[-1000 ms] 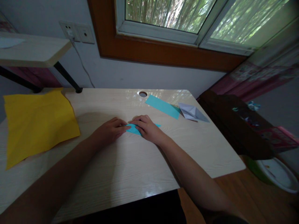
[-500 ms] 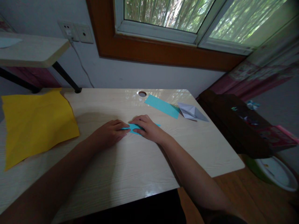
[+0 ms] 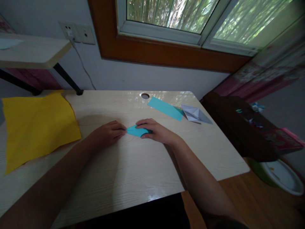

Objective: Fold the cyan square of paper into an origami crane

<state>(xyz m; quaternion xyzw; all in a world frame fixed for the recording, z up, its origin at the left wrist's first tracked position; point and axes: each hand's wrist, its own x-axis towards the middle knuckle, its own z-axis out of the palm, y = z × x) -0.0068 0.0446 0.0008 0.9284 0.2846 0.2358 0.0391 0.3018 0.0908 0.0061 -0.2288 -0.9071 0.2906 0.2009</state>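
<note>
Pale wood-grain surface [image 3: 152, 168], open room toward right edge. Left hand [image 3: 111, 133]: fingers pinch tip of pointed blue paper [image 3: 135, 131]; right hand [image 3: 158, 132]: fingers grasp its right side.

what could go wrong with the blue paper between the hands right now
The folded blue paper might bend or crease off line at its narrow tip, where the left hand is.
It could also skew or crumple if the right hand, which covers its other end, presses unevenly or drags it along the table.
</note>
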